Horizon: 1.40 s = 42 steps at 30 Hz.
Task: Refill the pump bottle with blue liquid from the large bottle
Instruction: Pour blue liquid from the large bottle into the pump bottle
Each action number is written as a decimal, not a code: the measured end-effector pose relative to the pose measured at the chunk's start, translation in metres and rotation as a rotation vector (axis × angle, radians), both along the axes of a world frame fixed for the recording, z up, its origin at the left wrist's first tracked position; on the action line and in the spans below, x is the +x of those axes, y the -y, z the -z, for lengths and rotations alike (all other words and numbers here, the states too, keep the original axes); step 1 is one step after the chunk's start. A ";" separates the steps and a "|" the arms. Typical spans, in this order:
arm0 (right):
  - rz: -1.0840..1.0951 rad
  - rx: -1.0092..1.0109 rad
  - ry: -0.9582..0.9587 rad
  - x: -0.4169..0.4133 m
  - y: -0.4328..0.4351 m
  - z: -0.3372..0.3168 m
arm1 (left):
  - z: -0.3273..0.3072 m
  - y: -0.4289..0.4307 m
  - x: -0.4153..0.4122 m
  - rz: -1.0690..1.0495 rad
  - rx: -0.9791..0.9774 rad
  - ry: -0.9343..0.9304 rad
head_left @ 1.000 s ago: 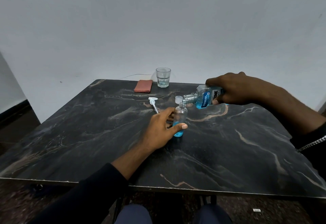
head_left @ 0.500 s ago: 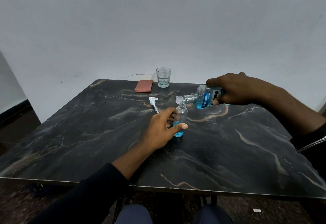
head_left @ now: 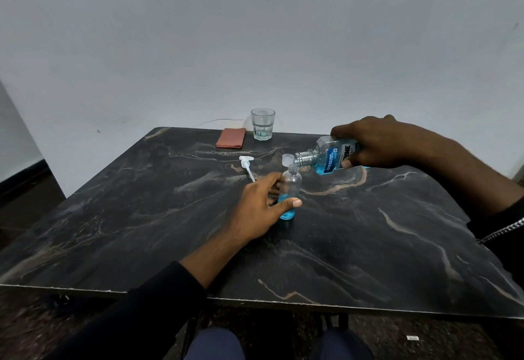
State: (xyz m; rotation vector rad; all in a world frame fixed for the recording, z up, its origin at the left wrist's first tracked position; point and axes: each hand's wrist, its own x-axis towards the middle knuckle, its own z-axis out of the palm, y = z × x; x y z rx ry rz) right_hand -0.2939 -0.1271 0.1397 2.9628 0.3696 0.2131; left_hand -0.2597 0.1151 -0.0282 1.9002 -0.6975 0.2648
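Note:
A small clear pump bottle (head_left: 291, 186) stands upright on the dark marble table (head_left: 368, 240), with blue liquid in its lower part. My left hand (head_left: 259, 206) grips it, thumb across the front and fingers behind. My right hand (head_left: 377, 141) holds the large bottle (head_left: 330, 155) tipped almost flat, its open neck just above the small bottle's mouth. Blue liquid lies along the large bottle's lower side. The white pump head (head_left: 246, 165) with its tube lies on the table to the left.
A white cap (head_left: 287, 159) sits behind the small bottle. A drinking glass (head_left: 262, 124) and a reddish flat wallet (head_left: 230, 138) stand at the table's far edge by the wall. My knees show under the near edge.
Almost nothing differs; both hands hold their places and the large bottle stays tipped over the small one.

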 end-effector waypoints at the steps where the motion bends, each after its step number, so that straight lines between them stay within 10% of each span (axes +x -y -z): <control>1: 0.001 0.000 0.001 0.000 0.000 0.000 | 0.000 0.000 0.000 0.002 0.000 -0.001; 42: 0.009 -0.021 0.016 0.003 0.003 0.000 | -0.002 0.000 -0.001 0.000 0.004 0.005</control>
